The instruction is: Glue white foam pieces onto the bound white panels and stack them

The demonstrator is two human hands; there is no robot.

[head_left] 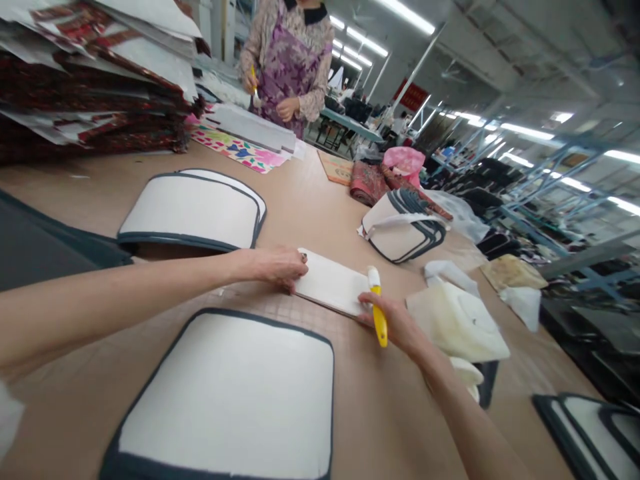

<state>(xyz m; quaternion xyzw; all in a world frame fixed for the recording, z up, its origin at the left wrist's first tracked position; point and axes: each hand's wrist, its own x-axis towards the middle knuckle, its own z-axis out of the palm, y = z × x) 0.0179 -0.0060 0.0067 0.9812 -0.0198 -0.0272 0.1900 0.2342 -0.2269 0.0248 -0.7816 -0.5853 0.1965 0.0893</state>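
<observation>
A small white rectangular board (331, 284) lies on the brown table (310, 200) in front of me. My left hand (276, 266) presses down on its left edge with fingers curled. My right hand (395, 325) is closed around a yellow-handled tool (378, 308) with a white tip, held against the board's right edge. Just below, near me, lies a large white panel with dark piping (227, 393). A similar panel (193, 210) rests behind my left forearm.
Stacked patterned fabric (95, 80) rises at the far left. A pile of white piped panels (403, 230), white foam pieces (457, 320) and rolled fabric (370, 181) lie at right. A person in a purple apron (290, 63) stands across the table holding a yellow tool.
</observation>
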